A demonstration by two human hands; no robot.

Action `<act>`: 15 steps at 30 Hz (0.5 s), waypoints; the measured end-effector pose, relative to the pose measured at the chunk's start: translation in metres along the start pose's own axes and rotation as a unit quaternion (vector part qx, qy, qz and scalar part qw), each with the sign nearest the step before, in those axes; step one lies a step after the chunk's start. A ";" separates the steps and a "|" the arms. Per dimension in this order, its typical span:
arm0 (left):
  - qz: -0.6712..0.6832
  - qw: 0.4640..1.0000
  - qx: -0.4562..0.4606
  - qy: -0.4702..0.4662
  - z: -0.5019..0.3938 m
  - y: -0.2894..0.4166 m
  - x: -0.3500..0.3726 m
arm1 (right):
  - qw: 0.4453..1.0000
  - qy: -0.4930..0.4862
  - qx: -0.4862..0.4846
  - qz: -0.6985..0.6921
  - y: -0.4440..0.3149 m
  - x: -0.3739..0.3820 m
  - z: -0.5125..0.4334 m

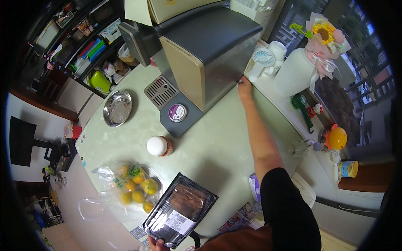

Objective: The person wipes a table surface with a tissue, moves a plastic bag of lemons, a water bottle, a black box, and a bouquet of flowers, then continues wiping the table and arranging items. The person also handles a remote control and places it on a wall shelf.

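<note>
My left hand, partly cut off by the bottom rim, grips the lower corner of a clear-lidded black plastic food container. Brown food, possibly cake, shows through the lid, which bears a printed label. My right arm stretches forward, and my right hand is at the rear lower edge of a large grey and beige countertop drinks dispenser. Its fingertips are partly hidden, so whether they grip anything is unclear. A round purple-and-white lidded tub sits on the dispenser's base, beside the slotted drip tray.
On the pale green table are a steel bowl, a white-capped jar and a clear bag of oranges. Along the right-hand sill stand a white vase with flowers, a handheld fan and a glass bottle.
</note>
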State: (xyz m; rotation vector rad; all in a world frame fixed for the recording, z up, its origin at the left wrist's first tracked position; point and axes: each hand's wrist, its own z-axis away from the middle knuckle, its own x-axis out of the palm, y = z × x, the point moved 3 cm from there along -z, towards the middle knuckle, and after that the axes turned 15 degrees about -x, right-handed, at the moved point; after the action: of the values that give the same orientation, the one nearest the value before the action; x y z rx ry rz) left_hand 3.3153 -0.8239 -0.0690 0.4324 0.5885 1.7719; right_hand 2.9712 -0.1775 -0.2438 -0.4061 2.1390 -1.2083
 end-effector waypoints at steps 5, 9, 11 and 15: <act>0.029 0.999 -0.013 -0.016 -0.005 -0.011 -0.002 | 0.994 -0.078 0.018 -0.071 0.013 -0.009 -0.006; 0.009 1.000 -0.006 -0.024 -0.002 -0.004 0.007 | 0.998 -0.060 0.001 -0.004 0.016 -0.005 -0.009; 0.009 1.000 -0.012 -0.023 0.003 -0.001 0.012 | 0.992 -0.035 -0.068 0.102 0.010 0.000 -0.005; -0.006 1.000 -0.015 -0.018 0.009 0.006 0.016 | 0.982 0.040 -0.101 0.151 -0.005 -0.004 0.021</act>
State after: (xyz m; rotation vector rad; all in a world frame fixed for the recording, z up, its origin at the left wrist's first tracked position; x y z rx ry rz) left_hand 3.3113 -0.8084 -0.0584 0.4386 0.5368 1.7558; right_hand 2.9880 -0.1919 -0.2463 -0.1123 2.3008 -0.8523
